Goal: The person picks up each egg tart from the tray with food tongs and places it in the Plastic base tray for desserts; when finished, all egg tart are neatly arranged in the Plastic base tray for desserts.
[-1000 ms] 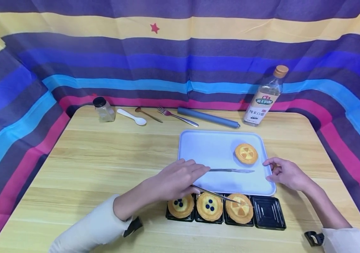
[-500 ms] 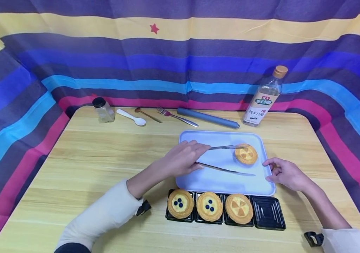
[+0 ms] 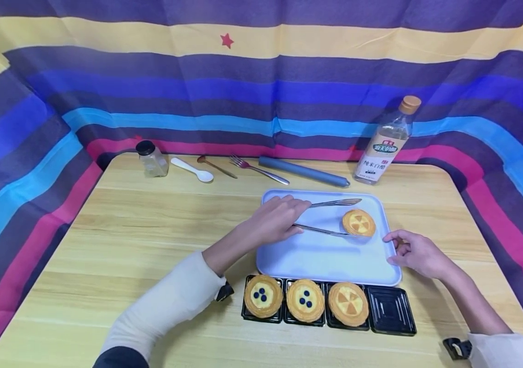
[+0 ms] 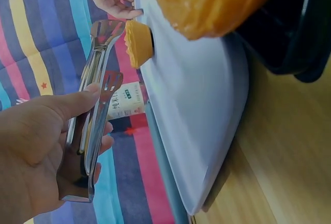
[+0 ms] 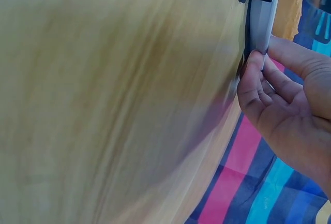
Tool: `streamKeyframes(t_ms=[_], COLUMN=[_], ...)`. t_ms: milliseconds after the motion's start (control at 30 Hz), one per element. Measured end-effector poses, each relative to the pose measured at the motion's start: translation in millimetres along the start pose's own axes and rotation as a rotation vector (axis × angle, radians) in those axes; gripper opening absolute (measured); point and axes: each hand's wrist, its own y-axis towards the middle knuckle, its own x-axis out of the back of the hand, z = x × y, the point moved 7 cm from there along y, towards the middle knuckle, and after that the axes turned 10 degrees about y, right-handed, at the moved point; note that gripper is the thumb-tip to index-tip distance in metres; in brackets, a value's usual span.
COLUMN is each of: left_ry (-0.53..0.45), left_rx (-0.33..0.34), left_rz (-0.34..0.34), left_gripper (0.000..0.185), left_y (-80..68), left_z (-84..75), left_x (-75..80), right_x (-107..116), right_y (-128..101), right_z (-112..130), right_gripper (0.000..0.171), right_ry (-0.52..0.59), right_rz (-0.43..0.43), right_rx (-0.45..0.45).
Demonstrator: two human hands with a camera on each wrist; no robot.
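My left hand [image 3: 280,219] grips a pair of metal serving tongs [image 4: 83,146], whose arms are spread apart. The tongs reach over the lilac tray [image 3: 303,260] toward a lone egg tart [image 3: 359,223] with wedge-shaped topping at its right side. One arm lies beyond the tart and the other overlaps its near edge in the head view; whether they touch I cannot tell. My right hand [image 3: 420,254] pinches the tray's right rim between thumb and fingers, as the right wrist view shows.
Before the tray sits a row of black plastic compartments [image 3: 391,310], several holding tarts [image 3: 305,300], the rightmost without one. Behind stand a vinegar bottle [image 3: 382,143] and a small jar [image 3: 152,159]. Between them lie a white spoon [image 3: 192,169], wooden spoon [image 3: 217,166], fork [image 3: 259,169] and blue roll [image 3: 304,171].
My left hand has moved the tongs from above the tarts in the compartments up and away over the tray, to the lone tart. The right hand has stayed at the rim.
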Motion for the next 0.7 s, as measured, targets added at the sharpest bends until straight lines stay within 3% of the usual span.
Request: streamKeyframes(t_ms=[367,700], left_ry=[0.0,0.007], left_rx=[0.008,-0.011], left_rz=[0.076,0.065], left_gripper=[0.06,0.059], left_y=[13.4,17.7], left_z=[0.2,-3.7], left_x=[-16.3,-17.6], right_x=[-0.3,-0.5], right_y=[0.3,0.0], right_z=[0.3,0.3], right_gripper=[0.044,0.044], right_ry=[-0.007,-0.027], right_rz=[0.003,0.003], right_rx=[-0.003,-0.01])
